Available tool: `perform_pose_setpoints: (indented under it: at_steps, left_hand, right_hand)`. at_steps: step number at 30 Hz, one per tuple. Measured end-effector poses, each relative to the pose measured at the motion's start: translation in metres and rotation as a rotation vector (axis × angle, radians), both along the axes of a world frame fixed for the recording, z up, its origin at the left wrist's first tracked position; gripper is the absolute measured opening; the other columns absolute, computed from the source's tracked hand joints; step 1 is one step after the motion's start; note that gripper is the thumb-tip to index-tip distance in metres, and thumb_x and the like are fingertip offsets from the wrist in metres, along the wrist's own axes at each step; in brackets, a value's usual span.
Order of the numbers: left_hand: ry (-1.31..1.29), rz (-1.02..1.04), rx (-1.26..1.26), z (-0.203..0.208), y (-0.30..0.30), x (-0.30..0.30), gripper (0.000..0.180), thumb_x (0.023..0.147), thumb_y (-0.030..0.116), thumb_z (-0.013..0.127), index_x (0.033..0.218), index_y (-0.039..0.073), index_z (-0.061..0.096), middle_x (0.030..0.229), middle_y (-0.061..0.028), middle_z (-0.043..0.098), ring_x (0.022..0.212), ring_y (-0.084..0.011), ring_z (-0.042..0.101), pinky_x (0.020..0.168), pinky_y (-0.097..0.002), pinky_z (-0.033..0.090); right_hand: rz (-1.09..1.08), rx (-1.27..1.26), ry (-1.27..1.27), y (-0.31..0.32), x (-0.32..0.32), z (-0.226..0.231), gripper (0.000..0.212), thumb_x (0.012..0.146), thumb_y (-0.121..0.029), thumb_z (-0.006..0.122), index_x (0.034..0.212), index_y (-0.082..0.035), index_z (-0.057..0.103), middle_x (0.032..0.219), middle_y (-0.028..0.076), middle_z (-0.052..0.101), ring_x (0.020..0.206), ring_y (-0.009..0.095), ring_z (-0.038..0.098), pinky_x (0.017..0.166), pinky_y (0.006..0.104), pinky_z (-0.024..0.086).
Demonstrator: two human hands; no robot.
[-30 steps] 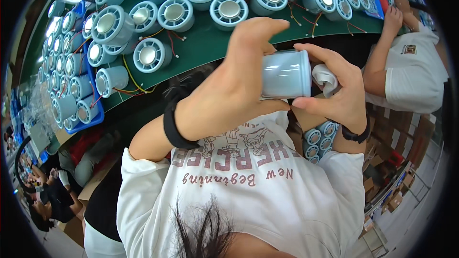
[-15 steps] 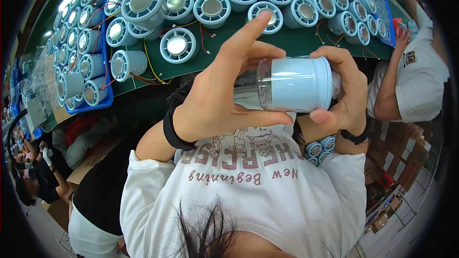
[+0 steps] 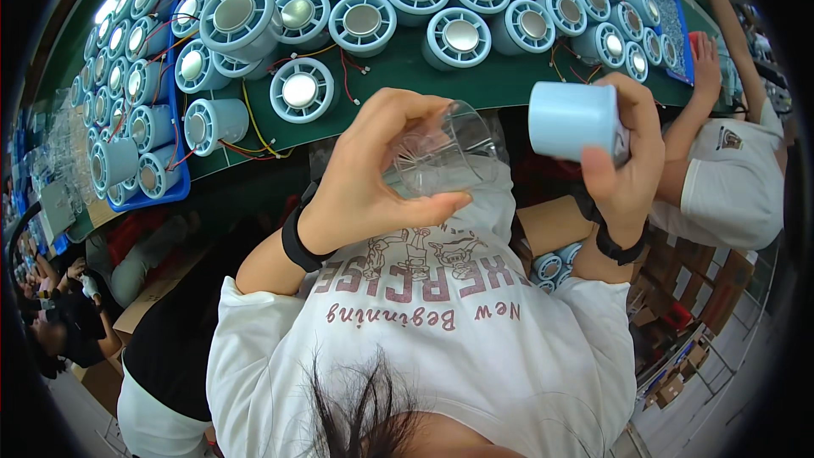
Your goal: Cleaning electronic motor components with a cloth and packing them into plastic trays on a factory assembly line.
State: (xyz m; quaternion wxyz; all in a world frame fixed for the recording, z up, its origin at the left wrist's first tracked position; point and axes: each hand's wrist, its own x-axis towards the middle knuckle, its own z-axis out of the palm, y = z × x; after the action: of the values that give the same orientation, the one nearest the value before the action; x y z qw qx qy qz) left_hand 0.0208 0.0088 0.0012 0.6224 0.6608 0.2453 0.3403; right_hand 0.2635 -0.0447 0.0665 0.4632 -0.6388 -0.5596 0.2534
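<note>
My left hand (image 3: 373,178) grips a clear plastic cup (image 3: 445,153) by its rim and side, its open end tilted toward the right. A short gap away, my right hand (image 3: 632,161) holds a light blue cylindrical housing (image 3: 572,119), fingers wrapped behind it and the thumb under its lower edge. Both are raised above my lap, just in front of the green table edge (image 3: 500,89). Each wrist wears a black band.
Several light blue round units (image 3: 301,89) with red and yellow wires cover the green table. More of them fill a blue tray (image 3: 174,191) at the left. Another person in a white shirt (image 3: 729,178) works at the right. Cardboard boxes (image 3: 555,220) sit below.
The clear cup and the blue housing, held together as one piece before, are now apart. My left hand went left with the cup, my right hand right with the housing.
</note>
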Motion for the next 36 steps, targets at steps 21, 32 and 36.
perform_pose_setpoints:
  at_steps: [21, 32, 36]
  left_hand:
    - [0.027, 0.374, 0.397, 0.009, -0.009, -0.001, 0.070, 0.060, 0.004, 0.085, 0.120, -0.001, 0.051, 0.116, -0.0144, 0.055, 0.099, -0.0236, 0.057, 0.085, -0.0320, 0.048]
    - [-0.070, 0.183, 0.630, 0.036, -0.012, 0.010, 0.063, 0.056, 0.011, 0.083, 0.113, -0.004, 0.060, 0.110, -0.0187, 0.061, 0.092, -0.0313, 0.060, 0.079, -0.0382, 0.049]
    - [-0.037, 0.163, 0.692, 0.038, -0.014, 0.012, 0.064, 0.057, 0.013, 0.085, 0.113, -0.004, 0.060, 0.109, -0.0201, 0.061, 0.094, -0.0316, 0.061, 0.080, -0.0377, 0.050]
  right_hand:
    - [-0.062, 0.290, -0.206, -0.012, -0.028, -0.039, 0.044, 0.081, -0.005, 0.072, 0.115, -0.004, 0.044, 0.108, 0.012, 0.056, 0.104, 0.021, 0.056, 0.085, 0.0300, 0.048]
    - [0.457, -0.206, 0.604, -0.011, -0.033, 0.008, 0.047, 0.072, 0.012, 0.074, 0.093, -0.007, 0.036, 0.091, 0.007, 0.059, 0.091, 0.013, 0.063, 0.079, 0.0210, 0.047]
    - [0.367, -0.402, 0.857, -0.009, -0.039, 0.015, 0.057, 0.064, 0.004, 0.082, 0.086, -0.014, 0.033, 0.073, 0.003, 0.059, 0.074, 0.008, 0.059, 0.065, 0.0181, 0.044]
